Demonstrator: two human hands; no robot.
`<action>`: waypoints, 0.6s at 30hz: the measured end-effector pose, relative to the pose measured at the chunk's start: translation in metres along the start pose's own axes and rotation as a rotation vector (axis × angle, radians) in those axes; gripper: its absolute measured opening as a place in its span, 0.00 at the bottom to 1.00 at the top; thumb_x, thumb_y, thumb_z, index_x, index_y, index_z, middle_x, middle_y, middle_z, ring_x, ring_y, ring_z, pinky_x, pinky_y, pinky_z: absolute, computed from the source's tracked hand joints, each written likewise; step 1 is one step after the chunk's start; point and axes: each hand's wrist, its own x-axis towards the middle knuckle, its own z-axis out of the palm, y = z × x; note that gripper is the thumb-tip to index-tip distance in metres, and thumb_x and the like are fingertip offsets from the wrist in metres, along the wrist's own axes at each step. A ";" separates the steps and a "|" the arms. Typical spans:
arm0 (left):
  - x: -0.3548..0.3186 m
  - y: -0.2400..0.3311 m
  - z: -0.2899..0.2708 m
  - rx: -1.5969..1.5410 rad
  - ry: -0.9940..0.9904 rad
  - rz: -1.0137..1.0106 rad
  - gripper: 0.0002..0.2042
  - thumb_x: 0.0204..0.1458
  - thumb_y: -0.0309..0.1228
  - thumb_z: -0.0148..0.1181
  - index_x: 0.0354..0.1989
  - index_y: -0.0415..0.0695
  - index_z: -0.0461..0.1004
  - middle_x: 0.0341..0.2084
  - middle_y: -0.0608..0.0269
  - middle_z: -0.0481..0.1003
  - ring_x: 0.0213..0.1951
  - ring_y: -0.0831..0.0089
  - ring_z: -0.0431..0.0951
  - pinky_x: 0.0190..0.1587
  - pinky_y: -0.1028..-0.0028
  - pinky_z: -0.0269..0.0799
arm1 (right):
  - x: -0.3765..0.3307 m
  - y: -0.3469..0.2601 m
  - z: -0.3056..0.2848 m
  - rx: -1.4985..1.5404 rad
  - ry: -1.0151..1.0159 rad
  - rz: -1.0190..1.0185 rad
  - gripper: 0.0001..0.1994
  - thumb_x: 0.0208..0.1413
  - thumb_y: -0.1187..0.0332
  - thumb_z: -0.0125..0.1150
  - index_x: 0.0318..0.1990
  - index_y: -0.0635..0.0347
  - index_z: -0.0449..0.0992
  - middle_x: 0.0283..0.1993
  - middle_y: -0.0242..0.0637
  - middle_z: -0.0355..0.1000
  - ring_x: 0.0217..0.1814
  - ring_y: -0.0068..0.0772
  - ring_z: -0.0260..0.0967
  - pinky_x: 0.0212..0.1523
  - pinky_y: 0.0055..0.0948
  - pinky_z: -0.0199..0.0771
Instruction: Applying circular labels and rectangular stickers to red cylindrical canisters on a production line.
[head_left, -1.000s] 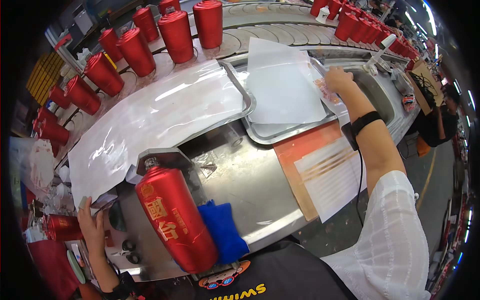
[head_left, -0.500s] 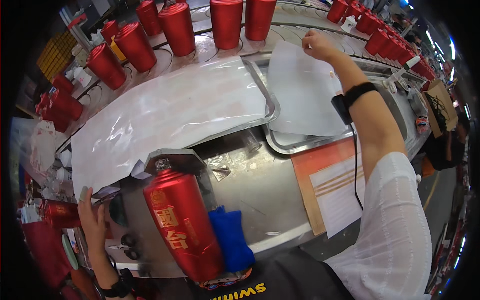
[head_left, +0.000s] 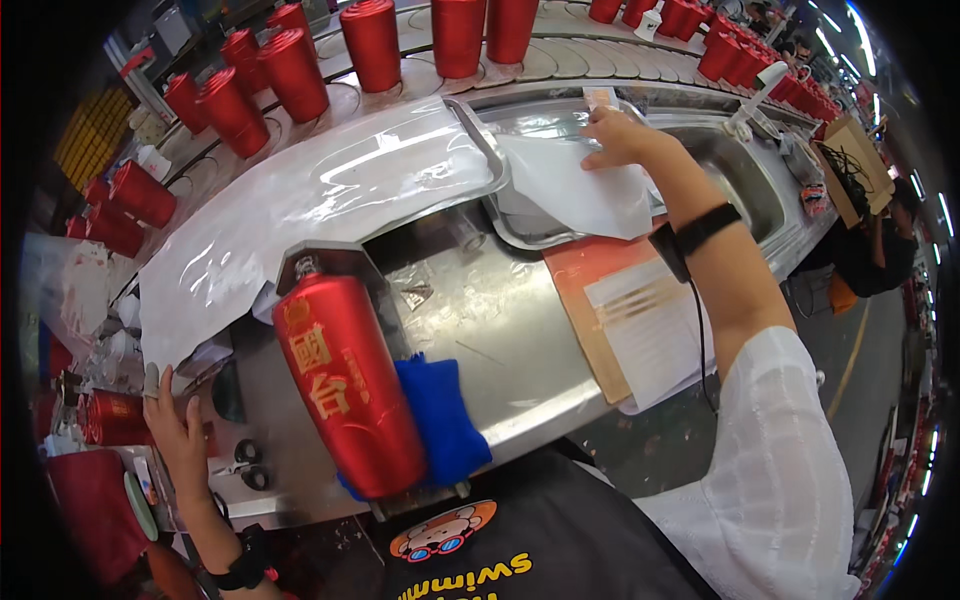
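Observation:
My left hand (head_left: pixel 180 435) is at the left of the metal table with its fingers stretched apart, holding nothing; a pale cover sits on one fingertip. My right hand (head_left: pixel 618 138) reaches over a metal tray (head_left: pixel 545 242) at the back, thumb and forefinger apart, beside a curved white sheet (head_left: pixel 575 185). Just beyond its fingertips shows a small label-like piece (head_left: pixel 600 97); whether they touch it I cannot tell. Between my arms a large red bottle (head_left: pixel 350 390) with gold markings lies tilted in a metal cradle (head_left: pixel 340 255), next to a blue cloth (head_left: pixel 445 420).
Several red bottles (head_left: pixel 370 45) stand on a curved conveyor (head_left: pixel 570 65) at the back. A shiny white sheet (head_left: pixel 330 180) covers another tray on the left. Black-handled scissors (head_left: pixel 252 465) lie near my left hand. Papers (head_left: pixel 645 330) rest on an orange board; a sink (head_left: pixel 740 180) is at right.
My right hand has come nearer from the far edge, its fingers spreading from a closed pose. The white sheet under it has shifted toward me, baring the tray's far part. The view has shifted.

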 end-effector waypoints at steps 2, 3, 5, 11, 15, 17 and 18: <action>-0.011 0.002 -0.010 -0.017 0.007 -0.012 0.24 0.55 0.30 0.52 0.61 0.42 0.62 0.62 0.46 0.58 0.62 0.50 0.57 0.63 0.61 0.50 | 0.010 0.005 0.010 0.086 -0.235 -0.015 0.19 0.43 0.56 0.67 0.40 0.57 0.78 0.47 0.50 0.69 0.53 0.50 0.66 0.52 0.41 0.67; -0.017 0.002 -0.013 -0.021 0.029 0.007 0.23 0.56 0.31 0.52 0.61 0.41 0.62 0.61 0.45 0.59 0.62 0.50 0.58 0.63 0.61 0.51 | 0.012 0.008 0.011 0.123 -0.185 -0.054 0.19 0.43 0.56 0.67 0.40 0.57 0.78 0.47 0.50 0.69 0.53 0.50 0.66 0.52 0.41 0.67; -0.027 0.000 -0.018 -0.062 0.017 -0.025 0.23 0.56 0.32 0.52 0.61 0.41 0.62 0.61 0.45 0.59 0.62 0.51 0.58 0.63 0.61 0.51 | 0.007 0.016 0.004 0.089 -0.034 -0.107 0.14 0.43 0.59 0.65 0.36 0.56 0.77 0.43 0.47 0.70 0.49 0.49 0.67 0.50 0.41 0.68; -0.036 -0.010 -0.007 -0.071 -0.040 -0.106 0.21 0.58 0.34 0.51 0.60 0.42 0.64 0.60 0.47 0.62 0.61 0.52 0.60 0.63 0.62 0.52 | -0.069 0.053 -0.042 0.485 0.549 0.112 0.12 0.50 0.61 0.61 0.36 0.59 0.75 0.38 0.38 0.72 0.41 0.34 0.69 0.44 0.33 0.67; -0.030 -0.012 0.008 -0.199 0.016 -0.047 0.21 0.59 0.35 0.51 0.59 0.42 0.65 0.57 0.48 0.65 0.59 0.54 0.63 0.61 0.63 0.54 | -0.163 0.085 -0.049 1.080 0.605 0.308 0.11 0.55 0.61 0.60 0.38 0.58 0.75 0.34 0.26 0.69 0.39 0.17 0.63 0.40 0.21 0.63; -0.027 -0.017 0.017 -0.367 0.047 -0.059 0.21 0.59 0.34 0.52 0.59 0.41 0.65 0.54 0.48 0.66 0.55 0.56 0.67 0.59 0.65 0.57 | -0.216 0.100 -0.038 1.286 0.675 0.552 0.11 0.57 0.63 0.59 0.41 0.59 0.74 0.36 0.27 0.70 0.39 0.19 0.65 0.40 0.21 0.65; -0.026 -0.022 0.023 -0.344 0.068 -0.027 0.21 0.59 0.34 0.52 0.59 0.41 0.65 0.54 0.48 0.66 0.55 0.56 0.67 0.59 0.65 0.57 | -0.246 0.105 -0.027 1.390 0.744 0.619 0.11 0.57 0.64 0.58 0.43 0.60 0.73 0.38 0.29 0.71 0.40 0.21 0.66 0.41 0.22 0.67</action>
